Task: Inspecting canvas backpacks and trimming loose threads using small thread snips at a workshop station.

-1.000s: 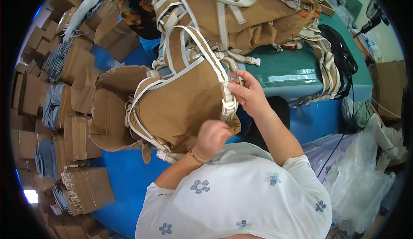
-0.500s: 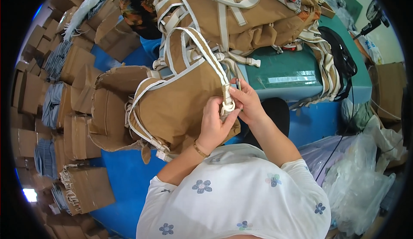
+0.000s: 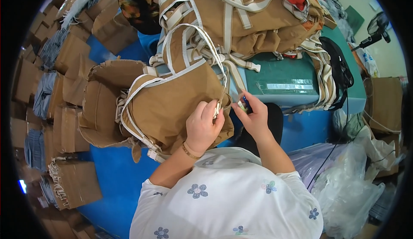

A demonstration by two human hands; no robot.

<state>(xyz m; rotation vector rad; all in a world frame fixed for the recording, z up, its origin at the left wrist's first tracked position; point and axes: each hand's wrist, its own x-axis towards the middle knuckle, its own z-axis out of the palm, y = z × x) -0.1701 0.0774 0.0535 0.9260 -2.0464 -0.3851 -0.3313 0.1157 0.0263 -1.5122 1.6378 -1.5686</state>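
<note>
My left hand [image 3: 202, 125] is closed in a pinch on a white strap buckle [image 3: 216, 111], at the lower end of a white-edged brown shoulder strap [image 3: 214, 52]. That strap belongs to a brown backpack panel [image 3: 174, 103] draped across my front. Just right of it, my right hand [image 3: 254, 115] is closed round a small blue-handled tool [image 3: 247, 104]; its working end is mostly hidden by the fingers. The two hands are a little apart. Behind them, the rest of the brown bag [image 3: 262, 28], with white webbing, lies on the green-topped table [image 3: 284, 73].
An open cardboard box [image 3: 97, 105] stands left of the panel, with many cartons beyond. Another person's patterned sleeve [image 3: 135, 7] shows at the upper left. Black straps [image 3: 337, 62] hang over the table's right side. Clear plastic bags [image 3: 348, 196] lie lower right, near a fan [image 3: 376, 30].
My hands have moved apart and slightly toward me. The buckle is now mostly covered by my left fingers, and the blue handle has come into sight in my right hand.
</note>
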